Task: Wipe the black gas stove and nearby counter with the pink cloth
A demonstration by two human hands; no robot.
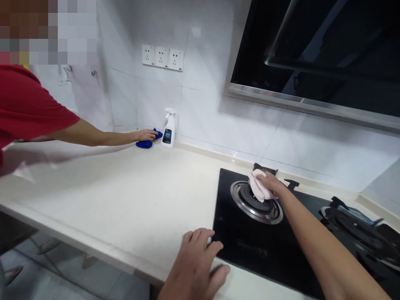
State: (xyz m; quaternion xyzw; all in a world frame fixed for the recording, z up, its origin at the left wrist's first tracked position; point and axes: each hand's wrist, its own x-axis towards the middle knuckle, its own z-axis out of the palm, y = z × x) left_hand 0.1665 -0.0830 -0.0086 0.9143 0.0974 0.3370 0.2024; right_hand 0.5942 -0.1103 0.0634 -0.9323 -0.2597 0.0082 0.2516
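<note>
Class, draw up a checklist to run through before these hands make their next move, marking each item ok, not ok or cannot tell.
1. Pink cloth gripped: ok, in the right hand, over the left burner.
2. Left hand free: ok, open at the hob edge.
3. Left burner cool: cannot tell.
4. Co-worker's hand away from the hob: ok, at the blue cloth.
5. Spray bottle beside the left hand: not ok, it stands by the wall.
</note>
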